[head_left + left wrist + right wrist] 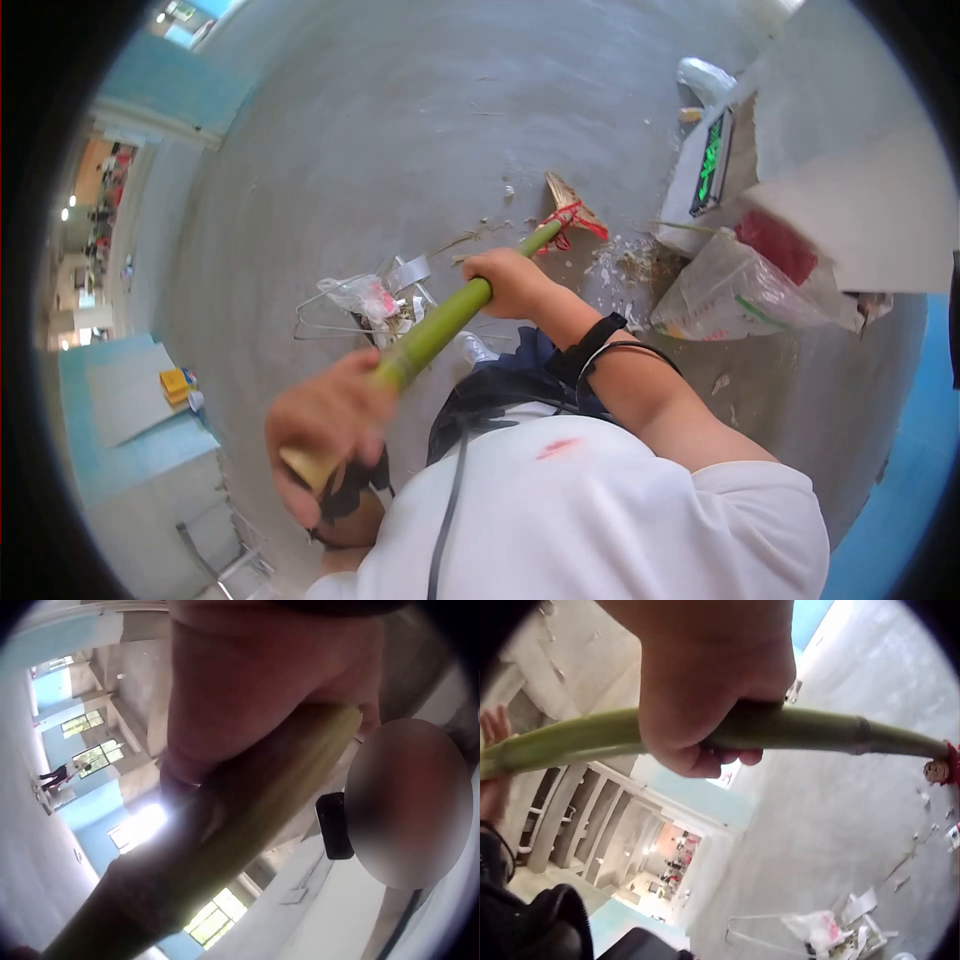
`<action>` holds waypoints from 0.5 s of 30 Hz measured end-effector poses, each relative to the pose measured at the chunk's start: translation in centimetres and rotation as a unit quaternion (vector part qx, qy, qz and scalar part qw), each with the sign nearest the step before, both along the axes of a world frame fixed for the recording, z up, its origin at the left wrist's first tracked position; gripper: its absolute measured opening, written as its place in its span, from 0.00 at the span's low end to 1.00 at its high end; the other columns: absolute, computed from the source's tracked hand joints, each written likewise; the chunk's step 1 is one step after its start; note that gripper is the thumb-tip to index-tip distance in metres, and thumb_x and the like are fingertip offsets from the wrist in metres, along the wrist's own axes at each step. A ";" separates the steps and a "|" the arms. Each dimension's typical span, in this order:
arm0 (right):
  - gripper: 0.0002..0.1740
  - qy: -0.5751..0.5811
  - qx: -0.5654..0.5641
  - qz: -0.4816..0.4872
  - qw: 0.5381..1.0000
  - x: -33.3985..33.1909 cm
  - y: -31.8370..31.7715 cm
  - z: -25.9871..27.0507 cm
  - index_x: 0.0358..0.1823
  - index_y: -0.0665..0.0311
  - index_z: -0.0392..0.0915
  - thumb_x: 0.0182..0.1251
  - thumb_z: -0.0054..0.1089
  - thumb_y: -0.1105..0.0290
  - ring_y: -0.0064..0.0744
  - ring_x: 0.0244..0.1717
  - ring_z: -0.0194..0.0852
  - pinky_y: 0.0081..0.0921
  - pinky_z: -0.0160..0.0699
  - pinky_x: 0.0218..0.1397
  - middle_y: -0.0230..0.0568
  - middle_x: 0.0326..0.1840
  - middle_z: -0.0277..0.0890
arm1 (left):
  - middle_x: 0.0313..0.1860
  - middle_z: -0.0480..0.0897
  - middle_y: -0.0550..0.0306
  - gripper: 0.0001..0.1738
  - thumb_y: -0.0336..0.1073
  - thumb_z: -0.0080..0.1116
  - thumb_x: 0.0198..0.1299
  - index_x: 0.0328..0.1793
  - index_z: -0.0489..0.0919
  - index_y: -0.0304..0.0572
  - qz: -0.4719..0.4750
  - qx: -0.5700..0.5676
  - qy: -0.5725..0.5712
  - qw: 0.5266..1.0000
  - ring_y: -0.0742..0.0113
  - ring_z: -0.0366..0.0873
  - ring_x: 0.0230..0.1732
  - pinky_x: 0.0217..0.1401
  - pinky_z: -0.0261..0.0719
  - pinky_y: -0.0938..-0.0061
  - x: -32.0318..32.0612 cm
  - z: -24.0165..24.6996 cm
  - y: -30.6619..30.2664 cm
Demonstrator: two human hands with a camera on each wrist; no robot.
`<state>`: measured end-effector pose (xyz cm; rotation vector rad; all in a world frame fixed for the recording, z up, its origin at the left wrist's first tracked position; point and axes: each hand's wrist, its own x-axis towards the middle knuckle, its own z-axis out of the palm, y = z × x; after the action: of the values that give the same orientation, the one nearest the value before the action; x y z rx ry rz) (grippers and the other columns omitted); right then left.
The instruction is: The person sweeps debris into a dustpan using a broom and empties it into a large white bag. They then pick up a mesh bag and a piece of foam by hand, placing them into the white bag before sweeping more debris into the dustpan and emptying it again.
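A broom with a thick green bamboo handle (440,328) slants across the front of the body. My right hand (515,285) grips it partway down, and the right wrist view shows that hand's fingers (705,761) wrapped round the pole. Up at the handle's top end is my left hand (330,415), slightly blurred, holding the pole; in the left wrist view the palm side (247,682) lies over the cut end. Red ties bind the straw broom head (575,205), which is down at the floor beside scattered white debris (615,270).
Left of the feet lie a crumpled plastic bag (362,296), a bent wire and paper scraps. At right stand a filled clear sack (720,290), a green-lit exit sign (712,160) and pale boards. A metal frame (225,550) is at lower left.
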<state>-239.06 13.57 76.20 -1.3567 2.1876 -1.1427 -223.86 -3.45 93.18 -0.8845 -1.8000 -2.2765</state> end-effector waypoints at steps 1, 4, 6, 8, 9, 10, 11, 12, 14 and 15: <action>0.11 0.003 0.003 -0.015 1.000 -0.2 1.1 0.8 0.24 0.59 0.68 0.34 0.58 0.74 0.47 0.32 0.68 0.36 0.65 0.35 0.42 0.23 0.69 | 0.29 0.78 0.52 0.22 0.53 0.62 0.42 0.31 0.74 0.41 -0.065 -0.035 0.023 0.997 0.57 0.76 0.40 0.60 0.48 0.51 -0.7 0.4 0.2; 0.10 0.050 -0.051 -0.022 0.997 -0.6 3.2 3.4 0.23 0.57 0.70 0.34 0.59 0.71 0.44 0.30 0.70 0.37 0.65 0.33 0.38 0.22 0.71 | 0.17 0.77 0.62 0.14 0.46 0.61 0.43 0.21 0.73 0.47 -0.050 -0.052 -0.001 0.997 0.65 0.77 0.23 0.57 0.53 0.57 0.2 3.5 1.0; 0.11 0.055 -0.052 -0.015 0.997 -0.4 4.7 6.1 0.24 0.57 0.69 0.34 0.59 0.70 0.43 0.30 0.70 0.36 0.65 0.35 0.38 0.22 0.70 | 0.15 0.76 0.66 0.14 0.46 0.62 0.41 0.16 0.71 0.50 -0.033 0.003 0.017 0.999 0.71 0.74 0.18 0.51 0.56 0.62 0.2 5.0 1.5; 0.12 0.039 -0.061 -0.017 0.997 -0.2 6.1 7.8 0.23 0.58 0.68 0.33 0.60 0.70 0.43 0.30 0.69 0.35 0.65 0.36 0.38 0.22 0.69 | 0.09 0.72 0.74 0.18 0.49 0.64 0.39 0.10 0.69 0.55 0.003 0.064 0.006 0.998 0.80 0.69 0.12 0.43 0.61 0.69 -0.5 6.6 2.5; 0.13 0.042 -0.039 -0.028 0.998 -0.2 6.7 8.0 0.23 0.58 0.68 0.33 0.60 0.70 0.43 0.31 0.69 0.35 0.65 0.36 0.37 0.23 0.69 | 0.08 0.71 0.73 0.19 0.47 0.63 0.40 0.08 0.67 0.56 -0.012 0.072 -0.008 0.997 0.81 0.69 0.12 0.43 0.61 0.70 -1.0 6.5 2.1; 0.12 0.048 -0.023 -0.041 0.998 -0.2 7.3 7.6 0.24 0.57 0.68 0.33 0.60 0.70 0.42 0.31 0.69 0.35 0.64 0.36 0.37 0.23 0.69 | 0.11 0.73 0.70 0.16 0.45 0.63 0.40 0.11 0.69 0.53 -0.048 0.084 -0.019 0.995 0.76 0.71 0.15 0.47 0.59 0.67 -1.4 5.6 1.5; 0.11 0.054 -0.007 -0.055 0.997 -0.1 7.8 6.8 0.24 0.56 0.69 0.34 0.59 0.70 0.41 0.32 0.70 0.35 0.64 0.36 0.36 0.23 0.70 | 0.14 0.75 0.66 0.14 0.44 0.62 0.40 0.13 0.70 0.51 -0.083 0.095 -0.031 0.992 0.72 0.74 0.18 0.51 0.57 0.64 -1.8 4.0 0.8; 0.11 0.060 0.009 -0.068 0.996 0.1 8.1 5.7 0.24 0.56 0.69 0.35 0.59 0.70 0.41 0.32 0.70 0.35 0.64 0.35 0.35 0.24 0.70 | 0.17 0.77 0.62 0.12 0.42 0.61 0.40 0.16 0.71 0.49 -0.118 0.105 -0.043 0.986 0.68 0.76 0.21 0.56 0.55 0.61 -2.5 2.7 0.4; 0.11 0.079 0.016 -0.119 0.990 0.6 8.4 2.3 0.24 0.56 0.69 0.35 0.59 0.70 0.41 0.32 0.70 0.35 0.63 0.36 0.35 0.23 0.70 | 0.14 0.75 0.63 0.10 0.39 0.60 0.35 0.14 0.70 0.50 -0.152 0.106 -0.036 0.982 0.67 0.74 0.19 0.53 0.55 0.64 -4.1 0.1 1.3; 0.10 0.088 0.019 -0.144 0.985 0.9 8.1 0.4 0.23 0.56 0.69 0.35 0.59 0.70 0.41 0.33 0.69 0.35 0.63 0.36 0.35 0.23 0.70 | 0.14 0.74 0.63 0.09 0.39 0.59 0.33 0.14 0.70 0.50 -0.145 0.077 -0.061 0.985 0.67 0.73 0.19 0.52 0.54 0.65 -4.6 -1.1 1.5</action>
<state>-238.20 21.68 76.57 -1.1936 2.5867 -1.1047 -228.43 -1.97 92.09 -1.0621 -1.5986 -2.6598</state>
